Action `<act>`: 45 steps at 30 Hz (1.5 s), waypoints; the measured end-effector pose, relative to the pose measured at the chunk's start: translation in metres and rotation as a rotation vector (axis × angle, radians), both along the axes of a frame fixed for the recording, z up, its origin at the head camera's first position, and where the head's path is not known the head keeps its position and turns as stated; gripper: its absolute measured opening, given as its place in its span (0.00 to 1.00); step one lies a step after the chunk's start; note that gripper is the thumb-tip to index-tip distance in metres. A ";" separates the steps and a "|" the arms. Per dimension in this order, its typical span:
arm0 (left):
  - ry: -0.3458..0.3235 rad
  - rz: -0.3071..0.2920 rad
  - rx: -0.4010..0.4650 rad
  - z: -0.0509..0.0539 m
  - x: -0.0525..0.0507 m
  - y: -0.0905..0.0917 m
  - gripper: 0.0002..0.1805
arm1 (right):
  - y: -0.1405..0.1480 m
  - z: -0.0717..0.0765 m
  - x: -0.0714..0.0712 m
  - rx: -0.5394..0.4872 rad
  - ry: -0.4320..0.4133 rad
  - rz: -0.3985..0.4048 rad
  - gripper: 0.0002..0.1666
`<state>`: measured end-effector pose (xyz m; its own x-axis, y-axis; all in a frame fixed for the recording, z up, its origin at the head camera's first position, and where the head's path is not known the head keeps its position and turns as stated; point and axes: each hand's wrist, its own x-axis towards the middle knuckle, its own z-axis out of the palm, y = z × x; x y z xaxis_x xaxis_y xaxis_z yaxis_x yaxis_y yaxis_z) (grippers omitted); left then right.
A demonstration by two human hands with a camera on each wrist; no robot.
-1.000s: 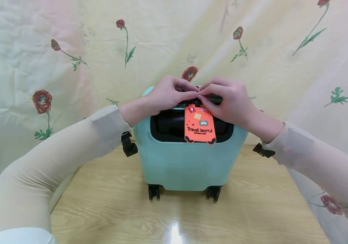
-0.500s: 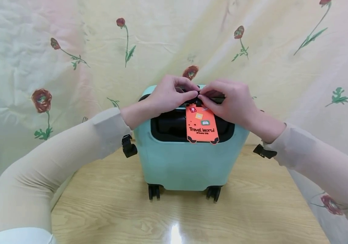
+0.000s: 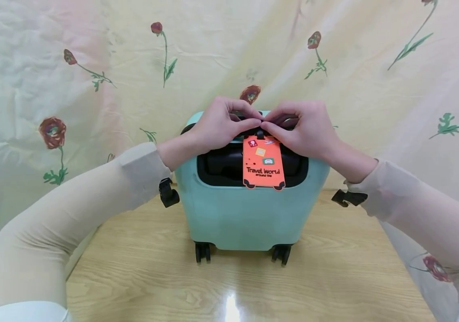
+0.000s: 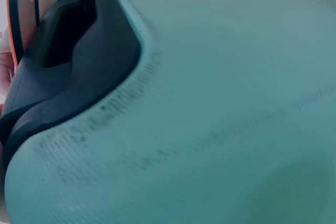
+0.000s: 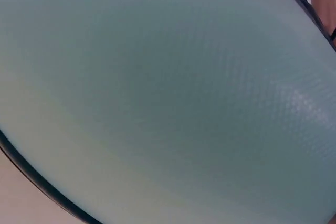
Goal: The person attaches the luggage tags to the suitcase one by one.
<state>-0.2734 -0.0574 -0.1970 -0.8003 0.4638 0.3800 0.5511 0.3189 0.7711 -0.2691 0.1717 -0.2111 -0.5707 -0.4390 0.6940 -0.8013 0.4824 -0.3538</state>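
A mint-green suitcase (image 3: 245, 219) stands upright on its wheels, centred in the head view. An orange luggage tag (image 3: 263, 163) printed "Travel World" hangs by a black strap (image 3: 260, 133) in front of its black recessed panel (image 3: 221, 167). Above the tag, my left hand (image 3: 219, 123) and right hand (image 3: 308, 127) meet fingertip to fingertip, each pinching the strap near the suitcase's top. The fingers cover the pinched part. The left wrist view has the green shell (image 4: 226, 77) and the dark recess (image 4: 113, 51). Only shell (image 5: 157, 87) fills most of the right wrist view.
Beneath the suitcase is a wood-grain tabletop (image 3: 153, 277). A pale curtain (image 3: 205, 53) with red flowers hangs close behind and at both sides. A black buckle (image 3: 168, 193) dangles at the left wrist, another black buckle (image 3: 349, 197) at the right.
The tag swung slightly right, then back left. My right hand has risen a little, its fingertips shifting against the left ones. The suitcase stays in place.
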 end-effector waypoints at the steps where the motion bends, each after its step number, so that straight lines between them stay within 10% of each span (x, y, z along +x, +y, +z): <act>1: 0.021 0.002 0.000 -0.001 0.000 0.000 0.08 | 0.000 0.001 0.000 -0.003 -0.029 -0.003 0.06; 13: 0.103 -0.044 0.043 -0.004 -0.002 -0.001 0.06 | -0.001 0.036 -0.007 0.052 -0.707 0.075 0.22; 21: 0.110 -0.055 0.022 -0.006 -0.001 -0.002 0.05 | -0.003 0.041 -0.012 -0.080 -0.815 0.087 0.14; 25: 0.121 -0.057 0.011 -0.007 0.000 -0.001 0.05 | 0.001 0.046 -0.013 -0.110 -0.841 0.187 0.13; 31: 0.167 -0.068 0.001 -0.008 0.000 0.000 0.05 | -0.004 0.046 -0.012 -0.118 -0.814 0.068 0.10; 45: 0.182 -0.058 -0.051 -0.008 -0.001 0.001 0.07 | -0.023 0.038 0.002 -0.077 -0.430 -0.122 0.06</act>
<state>-0.2749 -0.0560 -0.2050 -0.6922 0.5293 0.4907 0.6982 0.3189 0.6410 -0.2669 0.1489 -0.1727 -0.8588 -0.3069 0.4103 -0.5123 0.5238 -0.6806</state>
